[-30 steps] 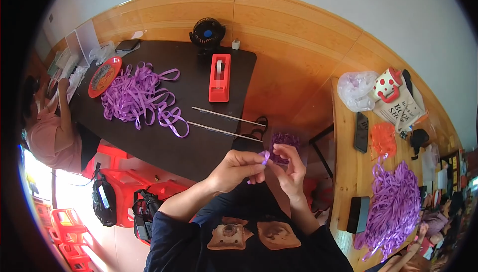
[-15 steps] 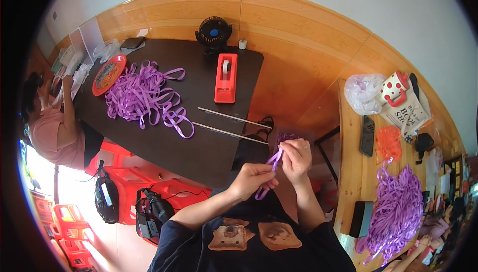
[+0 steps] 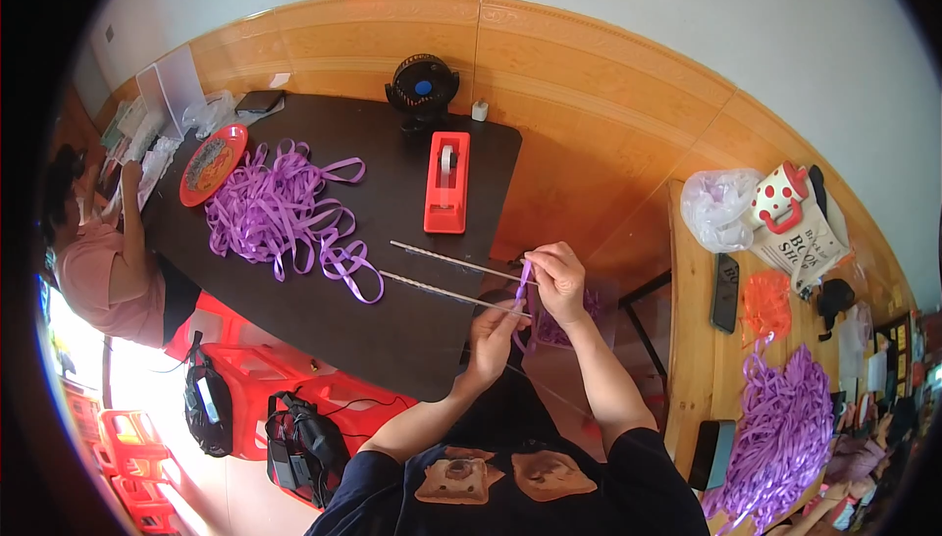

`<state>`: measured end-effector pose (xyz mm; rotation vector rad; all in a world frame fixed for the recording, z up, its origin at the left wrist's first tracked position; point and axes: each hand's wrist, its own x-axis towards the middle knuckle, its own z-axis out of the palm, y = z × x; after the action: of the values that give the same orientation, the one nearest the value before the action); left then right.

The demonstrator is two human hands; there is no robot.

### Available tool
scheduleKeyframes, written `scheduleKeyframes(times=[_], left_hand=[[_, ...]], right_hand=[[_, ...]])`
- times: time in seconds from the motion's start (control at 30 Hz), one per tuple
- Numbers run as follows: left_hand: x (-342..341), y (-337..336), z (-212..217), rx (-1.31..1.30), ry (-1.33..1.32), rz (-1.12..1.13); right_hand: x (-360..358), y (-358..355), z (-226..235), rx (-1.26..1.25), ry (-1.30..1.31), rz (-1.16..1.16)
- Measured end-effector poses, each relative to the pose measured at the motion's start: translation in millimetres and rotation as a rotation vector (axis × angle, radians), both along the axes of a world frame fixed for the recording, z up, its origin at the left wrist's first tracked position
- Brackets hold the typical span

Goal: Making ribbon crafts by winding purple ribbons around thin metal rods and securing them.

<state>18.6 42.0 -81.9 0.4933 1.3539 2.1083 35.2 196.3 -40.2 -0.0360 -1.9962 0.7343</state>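
One dark table [image 3: 329, 312]; one wooden table [image 3: 691, 379], well off to its right. Purple ribbon: narrow, flat, glossy. Two heaps on the tables: a dense, stringy one [image 3: 780, 428] on the wood, a looser one [image 3: 275, 204] on the dark table's left half, tangled into open loops. One red tape dispenser [image 3: 446, 203] toward the dark table's far right corner. Two thin pale rods [image 3: 456, 260], roughly parallel, jutting past the dark table's right edge.

My two hands just off that edge, elbows bent. Right hand [image 3: 556, 281] farther out, thumb and fingers pinching the ribbon strip [image 3: 523, 286]. Left hand [image 3: 491, 340] nearer me, fingertips pinching it lower down; can't tell whether they grip a rod too. Strip nearly straight between them.
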Motion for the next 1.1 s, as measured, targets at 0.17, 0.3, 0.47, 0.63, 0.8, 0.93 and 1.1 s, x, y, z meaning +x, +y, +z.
scheduleKeyframes(times=[0.17,0.3,0.47,0.63,0.8,0.93,1.1], left_hand=[[-3.0,8.2,-3.8,0.07,-0.083,0.09],[-0.9,7.9,0.8,0.078,-0.112,0.095],[13.6,-16.9,-1.7,-0.009,-0.191,-0.014],[39.4,-69.5,11.4,-0.083,-0.249,-0.184],[42.9,-106.3,38.9,-0.117,-0.356,-0.376],[45.1,-124.5,44.6,-0.065,-0.292,-0.396],[49.5,-144.6,37.4,-0.201,-0.269,-0.394]], right_hand=[[-16.0,-4.7,-9.5,-0.118,-0.01,0.04],[-16.9,-9.5,-37.6,-0.241,-0.072,0.072],[3.1,-37.7,-59.2,-0.495,-0.227,0.11],[37.3,-74.2,-71.8,-0.809,-0.407,0.11],[70.5,-111.5,-65.9,-1.02,-0.436,0.261],[93.8,-137.0,-52.3,-1.17,-0.442,0.365],[122.9,-159.3,-62.7,-1.307,-0.516,0.549]])
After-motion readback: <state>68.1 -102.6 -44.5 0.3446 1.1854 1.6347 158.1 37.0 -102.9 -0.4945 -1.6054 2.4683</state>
